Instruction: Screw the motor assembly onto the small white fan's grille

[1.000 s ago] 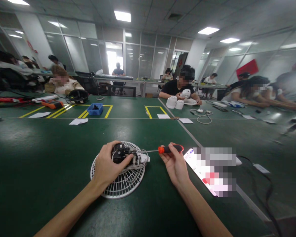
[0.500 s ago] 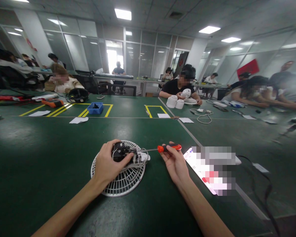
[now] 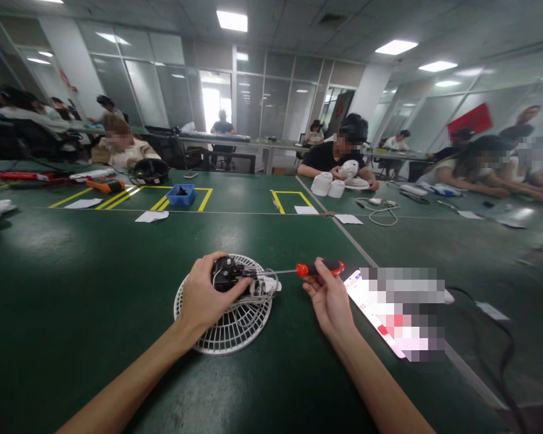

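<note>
My left hand (image 3: 208, 289) is closed around a black fan motor (image 3: 225, 274), steadying it on top of a round white fan grille (image 3: 228, 343). A white plastic piece and loops of pale cable (image 3: 253, 299) lie at the motor's right side. Between the thumb and fingers of my right hand (image 3: 330, 295) is a red and black screwdriver (image 3: 321, 269). Its shaft points left, with the tip at the motor assembly. Whether the tip sits on a screw I cannot tell.
Right of my right hand lies a lit phone (image 3: 366, 307), partly blurred out. Farther off are a blue bin (image 3: 181, 194), paper slips (image 3: 152, 216) and a pale coiled cable (image 3: 384, 217). Across the table a person (image 3: 339, 157) holds a white fan part, near white cups (image 3: 322, 184).
The whole view has shifted slightly, so things sit a little farther right. My right fingers have changed their hold on the screwdriver handle, which has turned. My left hand still grips the motor.
</note>
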`<state>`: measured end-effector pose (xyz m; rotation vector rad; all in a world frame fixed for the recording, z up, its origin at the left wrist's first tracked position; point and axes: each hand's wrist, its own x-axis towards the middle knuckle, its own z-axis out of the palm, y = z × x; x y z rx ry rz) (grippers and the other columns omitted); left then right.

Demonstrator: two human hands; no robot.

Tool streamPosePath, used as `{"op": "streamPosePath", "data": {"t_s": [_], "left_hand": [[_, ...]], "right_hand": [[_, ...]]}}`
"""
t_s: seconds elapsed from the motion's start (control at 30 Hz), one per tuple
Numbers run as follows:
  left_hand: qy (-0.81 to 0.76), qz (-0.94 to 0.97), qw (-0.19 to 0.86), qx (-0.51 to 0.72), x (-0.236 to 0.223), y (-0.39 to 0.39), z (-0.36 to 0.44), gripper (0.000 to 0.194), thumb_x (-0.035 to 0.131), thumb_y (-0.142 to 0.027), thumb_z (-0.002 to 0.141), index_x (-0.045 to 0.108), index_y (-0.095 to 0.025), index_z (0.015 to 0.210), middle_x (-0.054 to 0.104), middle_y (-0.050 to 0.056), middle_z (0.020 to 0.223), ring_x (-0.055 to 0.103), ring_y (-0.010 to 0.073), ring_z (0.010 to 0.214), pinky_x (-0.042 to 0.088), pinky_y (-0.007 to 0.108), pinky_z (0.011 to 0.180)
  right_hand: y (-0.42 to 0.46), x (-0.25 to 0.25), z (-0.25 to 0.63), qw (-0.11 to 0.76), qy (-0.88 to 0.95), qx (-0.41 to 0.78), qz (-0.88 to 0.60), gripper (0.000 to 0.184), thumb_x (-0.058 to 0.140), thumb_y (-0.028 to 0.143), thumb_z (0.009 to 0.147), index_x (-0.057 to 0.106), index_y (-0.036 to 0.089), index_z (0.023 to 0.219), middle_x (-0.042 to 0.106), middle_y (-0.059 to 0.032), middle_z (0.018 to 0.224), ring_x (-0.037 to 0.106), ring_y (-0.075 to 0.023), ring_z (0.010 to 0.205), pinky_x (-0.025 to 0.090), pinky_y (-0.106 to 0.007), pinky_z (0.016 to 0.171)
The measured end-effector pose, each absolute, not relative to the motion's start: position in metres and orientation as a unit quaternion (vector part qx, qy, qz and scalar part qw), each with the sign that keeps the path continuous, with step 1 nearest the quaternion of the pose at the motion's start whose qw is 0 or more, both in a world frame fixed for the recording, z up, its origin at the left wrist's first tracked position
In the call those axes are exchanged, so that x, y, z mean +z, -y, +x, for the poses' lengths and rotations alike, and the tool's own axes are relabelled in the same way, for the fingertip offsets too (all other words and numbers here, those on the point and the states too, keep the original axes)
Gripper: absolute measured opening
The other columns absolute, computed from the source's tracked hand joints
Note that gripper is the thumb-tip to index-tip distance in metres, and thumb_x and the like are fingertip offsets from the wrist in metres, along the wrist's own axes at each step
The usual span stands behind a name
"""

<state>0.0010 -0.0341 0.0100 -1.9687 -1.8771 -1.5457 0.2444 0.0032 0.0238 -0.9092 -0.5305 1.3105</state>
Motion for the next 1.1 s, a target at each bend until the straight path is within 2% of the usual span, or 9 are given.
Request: {"op": "streamPosePath", "data": {"t_s": [0.37, 0.67, 0.83, 1.0, 1.1], "left_hand": [[0.602, -0.628, 0.009, -0.492, 0.0063, 0.0335, -0.0007, 0.057, 0.082, -0.054, 0.076, 0.062, -0.022, 0.118, 0.068, 0.007, 0.109, 0.067, 0.0252, 0.098, 0.057, 0.044, 0.089], [0.6, -0.631, 0.016, -0.492, 0.0073, 0.0342, -0.0003, 0.056, 0.081, -0.055, 0.077, 0.061, -0.022, 0.117, 0.069, 0.007, 0.107, 0.067, 0.0245, 0.096, 0.056, 0.044, 0.088], [0.595, -0.634, 0.018, -0.494, 0.0081, 0.0332, 0.0001, 0.055, 0.081, -0.054, 0.077, 0.061, -0.022, 0.117, 0.069, 0.007, 0.107, 0.067, 0.0244, 0.097, 0.057, 0.043, 0.088], [0.596, -0.634, 0.016, -0.493, 0.0078, 0.0318, 0.0003, 0.056, 0.081, -0.054, 0.076, 0.061, -0.022, 0.117, 0.069, 0.007, 0.108, 0.067, 0.0246, 0.098, 0.057, 0.044, 0.089], [0.596, -0.634, 0.015, -0.493, 0.0087, 0.0327, 0.0004, 0.055, 0.082, -0.055, 0.075, 0.062, -0.022, 0.116, 0.069, 0.007, 0.107, 0.067, 0.0248, 0.096, 0.057, 0.044, 0.088]], "right_hand": [[-0.0034, 0.0214, 0.246, 0.673, 0.212, 0.597, -0.382, 0.04, 0.08, 0.013, 0.059, 0.064, 0.022, 0.095, 0.078, -0.0009, 0.087, 0.077, -0.0189, 0.085, 0.065, -0.032, 0.078], [-0.0027, 0.0244, 0.2483, 0.671, 0.212, 0.613, -0.359, 0.044, 0.07, 0.008, 0.057, 0.064, 0.023, 0.098, 0.077, -0.0005, 0.089, 0.076, -0.0205, 0.087, 0.065, -0.041, 0.086], [-0.0036, 0.0252, 0.2508, 0.658, 0.216, 0.638, -0.336, 0.047, 0.067, 0.004, 0.054, 0.067, 0.024, 0.097, 0.074, 0.002, 0.088, 0.075, -0.0205, 0.093, 0.063, -0.041, 0.093], [-0.0035, 0.0275, 0.2519, 0.65, 0.213, 0.655, -0.321, 0.05, 0.066, 0.002, 0.052, 0.068, 0.024, 0.097, 0.072, 0.0038, 0.083, 0.075, -0.019, 0.092, 0.062, -0.038, 0.094], [-0.0029, 0.026, 0.2513, 0.651, 0.213, 0.652, -0.326, 0.05, 0.069, 0.004, 0.053, 0.067, 0.023, 0.099, 0.074, 0.002, 0.087, 0.075, -0.0198, 0.093, 0.063, -0.036, 0.092]]}}
